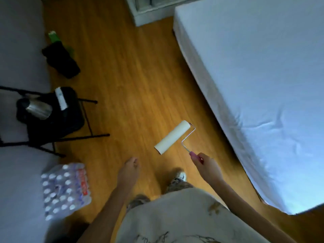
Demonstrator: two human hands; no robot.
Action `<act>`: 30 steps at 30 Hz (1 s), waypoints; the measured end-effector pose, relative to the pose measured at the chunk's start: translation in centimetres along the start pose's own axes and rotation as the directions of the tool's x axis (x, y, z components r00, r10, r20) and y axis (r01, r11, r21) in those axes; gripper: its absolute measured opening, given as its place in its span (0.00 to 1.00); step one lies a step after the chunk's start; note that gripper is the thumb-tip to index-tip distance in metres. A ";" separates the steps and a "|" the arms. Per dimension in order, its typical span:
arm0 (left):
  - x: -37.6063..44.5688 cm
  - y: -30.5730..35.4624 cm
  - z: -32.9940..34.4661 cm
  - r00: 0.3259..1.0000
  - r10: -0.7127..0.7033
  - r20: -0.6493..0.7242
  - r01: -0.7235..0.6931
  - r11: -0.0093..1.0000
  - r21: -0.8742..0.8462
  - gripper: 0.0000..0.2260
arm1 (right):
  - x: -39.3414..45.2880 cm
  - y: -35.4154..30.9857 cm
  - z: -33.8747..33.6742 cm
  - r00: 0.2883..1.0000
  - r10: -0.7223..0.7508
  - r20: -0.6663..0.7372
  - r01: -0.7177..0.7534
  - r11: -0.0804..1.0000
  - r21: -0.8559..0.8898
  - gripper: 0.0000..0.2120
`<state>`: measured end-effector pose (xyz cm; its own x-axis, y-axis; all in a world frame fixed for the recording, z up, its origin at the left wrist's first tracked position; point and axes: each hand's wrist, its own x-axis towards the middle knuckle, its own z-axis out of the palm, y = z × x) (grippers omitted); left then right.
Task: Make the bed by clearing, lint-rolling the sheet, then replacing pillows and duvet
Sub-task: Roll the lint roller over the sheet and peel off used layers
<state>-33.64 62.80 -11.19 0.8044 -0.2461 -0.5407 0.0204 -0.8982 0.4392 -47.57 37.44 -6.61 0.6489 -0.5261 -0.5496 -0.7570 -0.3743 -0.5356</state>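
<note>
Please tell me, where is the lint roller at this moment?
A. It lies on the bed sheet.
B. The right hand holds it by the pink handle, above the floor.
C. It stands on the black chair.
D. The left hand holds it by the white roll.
B: the right hand grips the pink handle of the lint roller over the wooden floor, beside the bed; the left hand holds nothing.
</note>
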 end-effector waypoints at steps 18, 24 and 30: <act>17.7 45.0 19.1 0.538 0.513 0.669 -0.813 0.527 0.250 0.11 | 9.2 19.1 -17.5 0.547 0.811 -0.208 -0.386 0.465 0.796 0.20; 23.5 57.8 26.4 0.327 0.424 0.845 -0.944 0.190 0.270 0.11 | 16.0 22.9 -19.5 0.349 0.929 -0.123 -0.320 0.242 0.916 0.22; 29.5 66.3 37.9 0.292 0.471 0.832 -0.948 0.031 0.316 0.16 | 24.2 30.9 -22.9 0.305 0.952 -0.035 -0.366 0.151 0.918 0.22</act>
<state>-31.00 -17.82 -25.22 -0.2494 -0.7982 -0.5483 -0.9496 0.0906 0.2999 -57.01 -4.30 -21.78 -0.5253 -0.5431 -0.6551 -0.2818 0.8374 -0.4683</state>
